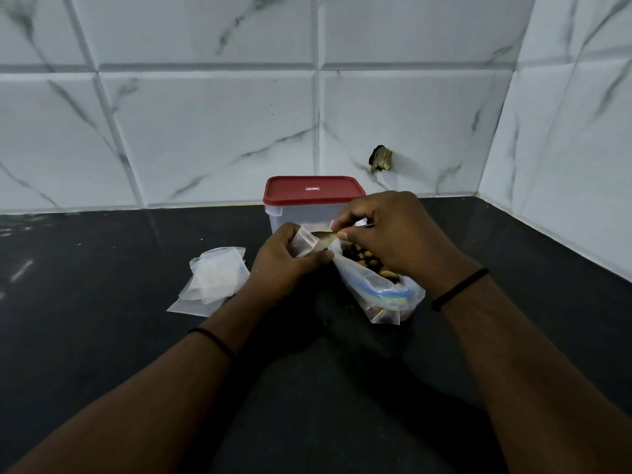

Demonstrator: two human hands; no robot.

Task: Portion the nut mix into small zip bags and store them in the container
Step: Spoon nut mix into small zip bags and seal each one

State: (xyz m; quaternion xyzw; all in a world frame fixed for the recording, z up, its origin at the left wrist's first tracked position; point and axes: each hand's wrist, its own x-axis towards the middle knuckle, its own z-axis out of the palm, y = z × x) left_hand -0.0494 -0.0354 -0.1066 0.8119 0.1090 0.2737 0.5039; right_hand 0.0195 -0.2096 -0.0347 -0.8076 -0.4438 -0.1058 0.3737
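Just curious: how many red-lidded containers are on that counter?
1. The container stands at the back by the tiled wall, behind the hands; its lid is on. Nothing suggests another hidden.

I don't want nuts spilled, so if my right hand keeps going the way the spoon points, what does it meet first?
Probably the small zip bag gripped by the left hand: the right hand aims the spoon at its mouth. Depth is unclear.

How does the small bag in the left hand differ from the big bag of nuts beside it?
The small zip bag is held up off the counter by the left hand, while the large nut bag rests on the counter. The small zip bag looks nearly empty; the large nut bag holds a heap of nuts. The large nut bag has a blue zip strip; none shows on the small one. Both are clear plastic and open.
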